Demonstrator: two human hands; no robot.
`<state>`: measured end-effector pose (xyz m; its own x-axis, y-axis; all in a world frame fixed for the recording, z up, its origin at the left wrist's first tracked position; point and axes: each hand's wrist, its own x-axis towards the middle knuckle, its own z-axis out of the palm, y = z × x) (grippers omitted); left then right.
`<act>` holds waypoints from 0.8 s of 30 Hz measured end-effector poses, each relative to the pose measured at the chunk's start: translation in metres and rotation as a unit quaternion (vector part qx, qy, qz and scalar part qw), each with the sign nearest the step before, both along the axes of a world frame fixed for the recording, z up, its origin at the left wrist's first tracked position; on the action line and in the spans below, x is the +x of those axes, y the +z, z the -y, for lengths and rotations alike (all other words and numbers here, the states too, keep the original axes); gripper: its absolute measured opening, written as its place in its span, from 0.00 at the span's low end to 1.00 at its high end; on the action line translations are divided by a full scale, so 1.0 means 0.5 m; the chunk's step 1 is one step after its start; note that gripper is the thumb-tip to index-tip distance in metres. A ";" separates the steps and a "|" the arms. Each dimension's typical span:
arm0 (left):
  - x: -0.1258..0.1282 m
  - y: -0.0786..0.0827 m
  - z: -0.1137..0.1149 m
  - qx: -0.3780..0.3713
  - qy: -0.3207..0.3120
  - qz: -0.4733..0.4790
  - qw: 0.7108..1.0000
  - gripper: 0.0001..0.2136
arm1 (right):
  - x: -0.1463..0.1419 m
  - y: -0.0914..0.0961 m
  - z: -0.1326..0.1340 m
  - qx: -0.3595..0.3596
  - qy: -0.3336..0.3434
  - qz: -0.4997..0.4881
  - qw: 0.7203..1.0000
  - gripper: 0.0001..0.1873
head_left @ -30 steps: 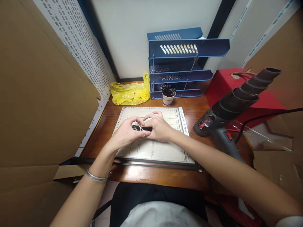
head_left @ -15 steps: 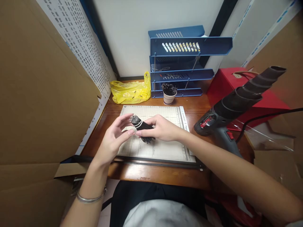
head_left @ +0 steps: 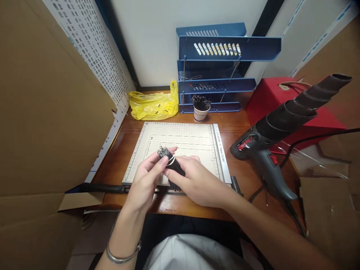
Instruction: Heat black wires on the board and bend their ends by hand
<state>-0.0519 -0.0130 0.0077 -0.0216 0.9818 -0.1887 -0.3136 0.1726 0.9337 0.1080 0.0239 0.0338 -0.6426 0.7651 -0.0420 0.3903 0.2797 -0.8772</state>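
Even indoor light, soft shadows, sharp centre, wide-angle edge distortion.

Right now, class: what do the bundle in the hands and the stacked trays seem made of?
Bundle: thin matte black strands with shiny silvery tips, likely plastic-coated metal wires; a white band rings it. Trays: smooth blue slotted shelves, plastic or painted metal, unclear which.

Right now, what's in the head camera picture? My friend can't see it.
The left hand and right hand hold a banded bundle of black wires over a paper cutter on a desk. A heat gun stands at the right; blue trays, a cup and a yellow bag sit behind.
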 end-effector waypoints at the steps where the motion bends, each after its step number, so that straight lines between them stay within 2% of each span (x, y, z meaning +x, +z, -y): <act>1: 0.002 0.002 0.002 0.002 0.001 -0.007 1.000 0.23 | 0.000 0.001 0.006 -0.008 -0.010 0.001 1.000 0.14; 5: 0.002 0.006 0.005 -0.003 -0.031 -0.056 0.998 0.19 | 0.002 0.002 0.018 -0.032 -0.028 0.003 0.999 0.13; 8: -0.005 0.000 0.006 -0.023 -0.035 -0.066 0.997 0.22 | 0.006 0.005 0.018 -0.042 -0.023 0.029 0.998 0.13; 12: -0.004 -0.007 0.006 -0.026 -0.023 -0.021 0.999 0.20 | 0.013 0.010 0.014 -0.026 -0.005 0.079 0.997 0.16; 16: 0.003 -0.006 0.005 -0.037 -0.043 0.010 0.998 0.17 | 0.017 0.014 0.010 0.000 0.012 0.116 0.993 0.15; 20: 0.009 -0.010 0.008 -0.054 -0.054 0.088 0.993 0.15 | 0.027 0.031 0.008 -0.002 0.042 0.132 0.990 0.17; 22: 0.011 -0.018 0.012 -0.041 -0.029 0.129 0.990 0.14 | 0.041 0.043 0.006 -0.005 0.037 0.127 0.991 0.17; 24: 0.012 -0.025 0.015 -0.017 0.016 0.166 0.986 0.15 | 0.063 0.047 0.006 -0.027 -0.013 0.062 0.998 0.23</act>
<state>-0.0459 -0.0203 -0.0049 0.0152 0.9747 -0.2228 -0.6070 0.1860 0.7726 0.1393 0.0208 0.0575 -0.6103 0.7755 -0.1618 0.5036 0.2221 -0.8349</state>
